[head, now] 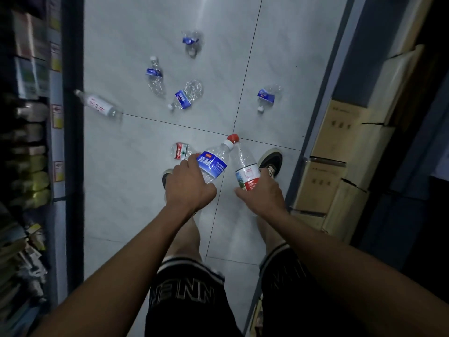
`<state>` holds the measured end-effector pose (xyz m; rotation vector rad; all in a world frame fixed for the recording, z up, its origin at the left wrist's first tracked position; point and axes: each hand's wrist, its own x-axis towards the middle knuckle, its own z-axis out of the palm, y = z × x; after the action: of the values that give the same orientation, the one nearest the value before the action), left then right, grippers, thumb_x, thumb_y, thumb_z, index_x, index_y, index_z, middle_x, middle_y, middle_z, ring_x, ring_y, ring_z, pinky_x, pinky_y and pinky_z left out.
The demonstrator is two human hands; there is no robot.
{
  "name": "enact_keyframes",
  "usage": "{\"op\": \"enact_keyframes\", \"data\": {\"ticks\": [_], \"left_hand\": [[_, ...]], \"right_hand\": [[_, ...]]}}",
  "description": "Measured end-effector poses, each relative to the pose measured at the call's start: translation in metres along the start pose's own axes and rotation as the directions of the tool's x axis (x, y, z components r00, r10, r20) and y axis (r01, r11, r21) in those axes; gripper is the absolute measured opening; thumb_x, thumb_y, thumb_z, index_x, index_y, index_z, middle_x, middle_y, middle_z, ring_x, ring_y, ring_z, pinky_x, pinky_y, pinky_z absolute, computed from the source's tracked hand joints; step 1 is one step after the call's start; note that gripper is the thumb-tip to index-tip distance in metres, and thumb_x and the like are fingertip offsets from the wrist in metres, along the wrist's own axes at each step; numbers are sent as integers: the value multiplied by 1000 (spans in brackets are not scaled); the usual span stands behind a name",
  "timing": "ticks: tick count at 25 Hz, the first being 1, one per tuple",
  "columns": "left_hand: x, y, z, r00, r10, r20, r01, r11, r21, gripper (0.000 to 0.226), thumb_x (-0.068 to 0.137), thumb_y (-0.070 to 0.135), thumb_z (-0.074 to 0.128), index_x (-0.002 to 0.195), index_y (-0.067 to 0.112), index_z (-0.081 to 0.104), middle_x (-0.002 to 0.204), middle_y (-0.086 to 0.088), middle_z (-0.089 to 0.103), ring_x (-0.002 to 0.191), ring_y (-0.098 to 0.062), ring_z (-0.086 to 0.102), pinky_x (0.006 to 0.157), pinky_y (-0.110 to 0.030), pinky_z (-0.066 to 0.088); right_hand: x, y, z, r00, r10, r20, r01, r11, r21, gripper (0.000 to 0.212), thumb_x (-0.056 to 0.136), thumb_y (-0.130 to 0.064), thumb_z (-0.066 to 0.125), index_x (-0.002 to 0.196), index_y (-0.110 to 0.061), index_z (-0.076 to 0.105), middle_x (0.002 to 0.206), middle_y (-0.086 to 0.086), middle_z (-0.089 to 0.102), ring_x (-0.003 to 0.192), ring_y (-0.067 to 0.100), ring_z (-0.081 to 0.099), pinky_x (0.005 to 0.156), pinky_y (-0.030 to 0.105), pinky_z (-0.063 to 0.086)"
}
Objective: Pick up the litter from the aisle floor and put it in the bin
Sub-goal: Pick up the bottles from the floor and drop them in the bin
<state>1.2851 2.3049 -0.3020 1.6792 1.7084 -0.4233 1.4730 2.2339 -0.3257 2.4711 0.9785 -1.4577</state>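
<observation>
Both arms reach fwd & down over the grey tiled floor [136,181]. Left hand [188,187] grips a clear plastic bottle w/ blue label & white cap [213,164]; right hand [263,193] grips a clear plastic bottle w/ red-white label & red cap [244,164]. Caps touch. A crushed red-label bottle [181,150] lies just beside the left hand; five more bottles lie farther up the aisle.

The aisle floor [145,178] consists of large pale grey tiles with thin dark grout lines. Along the left side runs a shelf unit [26,117] stocked with blurred packaged goods; price tags [57,115] are fixed to its front edge. Along the right side, cardboard boxes [340,152] are stacked against a blue shelf base. A dark sneaker [271,161] with a white sole rests on the tiles. Black shorts [184,302] carry pale lettering.
</observation>
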Motion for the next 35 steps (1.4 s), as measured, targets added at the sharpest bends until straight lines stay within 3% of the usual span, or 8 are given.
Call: {"op": "enact_keyframes", "data": {"ticks": [4, 9, 14, 18, 22, 27, 31, 35], "left_hand": [[-73, -18, -77, 998, 60, -11, -61, 998, -13, 63, 65, 43, 73, 117, 18, 48, 96, 0, 58, 83, -27, 60, 67, -32, 39], [-136, -60, -144, 986, 158, -59, -161, 986, -52, 65, 69, 47, 71, 124, 23, 49, 98, 1, 63, 84, -25, 62, 69, -35, 49], [-185, -109, -186, 968, 250, -2, -250, 968, -25, 59, 69, 46, 70, 120, 23, 50, 97, 2, 64, 81, -22, 62, 68, -35, 51], [-215, -125, -202, 954, 298, 39, -299, 954, 11, 56, 68, 49, 68, 116, 27, 49, 91, 5, 63, 74, -15, 60, 59, -30, 43], [-240, -116, -194, 917, 384, 108, -395, 913, 105, 61, 67, 52, 66, 119, 26, 49, 91, 5, 62, 75, -14, 59, 58, -30, 41], [-284, -82, -159, 820, 545, 175, -573, 780, 252, 60, 73, 49, 69, 123, 24, 49, 101, 0, 64, 83, -21, 59, 67, -32, 46], [-324, -51, -117, 715, 648, 263, -696, 624, 355, 64, 75, 47, 72, 130, 22, 49, 108, -4, 65, 85, -22, 57, 71, -33, 45], [-367, -19, -75, 576, 705, 413, -810, 426, 403, 72, 75, 45, 75, 135, 19, 47, 113, -9, 65, 90, -26, 58, 74, -34, 43]], "right_hand": [[-92, -30, -37, 997, -30, -68, 33, 999, 44, 81, 65, -63, 79, 127, -24, 45, 99, -5, 59, 82, 17, 63, 73, 41, 61], [-193, -51, -39, 989, -94, -111, 98, 995, 32, 74, 57, -73, 74, 111, -36, 40, 91, -13, 59, 74, 8, 60, 58, 30, 51], [-286, -47, -19, 986, -55, -158, 53, 998, -16, 79, 64, -70, 76, 123, -28, 44, 100, -2, 63, 80, 18, 63, 68, 36, 56], [-361, -32, 4, 975, 47, -216, -26, 995, 100, 80, 66, -67, 79, 126, -28, 44, 103, -1, 63, 81, 16, 62, 65, 30, 48], [-420, -1, 27, 957, 113, -267, -55, 974, 218, 76, 68, -66, 79, 124, -28, 43, 103, -3, 62, 84, 16, 63, 74, 34, 56], [-484, 72, 74, 933, 229, -279, -110, 917, 384, 79, 71, -66, 79, 128, -29, 39, 109, -3, 60, 90, 18, 63, 76, 35, 55], [-532, 134, 125, 870, 351, -346, -135, 845, 517, 79, 69, -68, 77, 126, -31, 38, 106, -4, 59, 84, 15, 60, 66, 28, 45], [-586, 173, 177, 777, 538, -326, -200, 703, 683, 76, 68, -67, 78, 122, -30, 39, 106, -3, 61, 84, 17, 59, 69, 30, 46]]}}
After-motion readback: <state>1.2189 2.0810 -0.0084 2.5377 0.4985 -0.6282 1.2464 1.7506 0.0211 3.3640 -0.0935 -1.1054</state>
